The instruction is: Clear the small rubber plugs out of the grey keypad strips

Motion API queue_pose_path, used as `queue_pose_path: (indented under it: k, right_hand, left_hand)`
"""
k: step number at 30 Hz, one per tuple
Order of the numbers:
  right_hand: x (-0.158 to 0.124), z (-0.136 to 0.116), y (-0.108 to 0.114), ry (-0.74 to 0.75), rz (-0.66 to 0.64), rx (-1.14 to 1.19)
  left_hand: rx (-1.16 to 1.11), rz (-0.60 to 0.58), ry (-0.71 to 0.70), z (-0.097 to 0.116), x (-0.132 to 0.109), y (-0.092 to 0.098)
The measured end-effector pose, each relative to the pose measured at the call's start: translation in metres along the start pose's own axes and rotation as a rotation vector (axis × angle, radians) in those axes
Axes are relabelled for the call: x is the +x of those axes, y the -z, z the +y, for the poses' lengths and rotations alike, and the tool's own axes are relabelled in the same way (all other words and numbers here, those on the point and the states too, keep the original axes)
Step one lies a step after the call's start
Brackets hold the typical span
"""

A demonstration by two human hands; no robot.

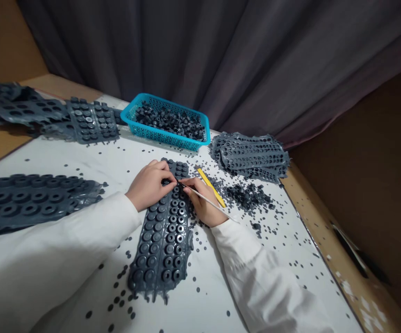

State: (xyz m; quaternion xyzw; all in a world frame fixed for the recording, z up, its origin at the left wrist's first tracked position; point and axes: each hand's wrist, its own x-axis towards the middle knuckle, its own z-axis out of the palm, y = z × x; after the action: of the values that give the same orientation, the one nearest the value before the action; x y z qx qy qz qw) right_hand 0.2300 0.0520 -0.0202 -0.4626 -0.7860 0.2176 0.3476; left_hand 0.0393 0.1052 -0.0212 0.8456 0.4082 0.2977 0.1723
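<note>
A dark grey moulded rubber sheet (162, 231) with rows of round, raised parts lies lengthwise in front of me on the white table. My left hand (152, 182) is over its far half, thumb and forefinger pinched together at a small dark piece that is mostly hidden. In my right hand (203, 201) is a thin, pale stick-like tool (207, 200), held like a pen. Its tip meets the left fingertips above the sheet. Beside the right hand lies a yellow strip-shaped tool (210, 186), possibly a cutter.
A blue basket (166, 135) of small dark rubber parts stands at the back. Punched sheets (252, 155) are stacked back right, near a pile of dark bits (251, 196). More sheets lie left, one close by (30, 199). Small discs litter the white tabletop (92, 162). A curtain (186, 51) hangs behind.
</note>
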Motion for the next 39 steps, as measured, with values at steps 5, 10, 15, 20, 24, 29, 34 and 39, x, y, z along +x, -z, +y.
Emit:
queue_pose_path:
  k: [5,10,15,20,24,29,34,39]
  right_hand:
    - [-0.0005,-0.0010,0.0021,-0.088,0.042,0.165]
    - [0.0005,0.0000,0.0025,-0.133,0.016,0.309]
    - [0.0005,0.0008,0.0017,-0.101,0.003,0.239]
    - [-0.0003,0.0032,0.0012,-0.060,0.010,0.192]
    - [0.0001,0.0014,0.0021,-0.023,0.028,0.150]
    - [0.0000,0.0006,0.0019,-0.086,0.065,0.218]
    - [-0.0009,0.0057,0.0012,-0.259,0.238,0.439]
    - [0.0011,0.0057,0.0081,-0.213,0.299,0.332]
  left_hand:
    - [-0.006,-0.002,0.008,0.0007,-0.0005,0.0001]
    - [-0.005,0.005,0.002,-0.0012,-0.0010,-0.0012]
    - [-0.004,0.005,0.002,-0.0010,-0.0011,-0.0012]
    - [-0.011,0.003,0.003,0.0005,-0.0008,-0.0005]
    - [-0.007,0.006,0.006,0.0007,-0.0005,-0.0007]
    - [-0.009,0.001,0.013,0.0005,-0.0009,-0.0002]
    - [-0.038,-0.008,0.014,0.0021,-0.0010,0.0028]
    - [-0.056,-0.048,0.028,0.0043,-0.0010,0.0058]
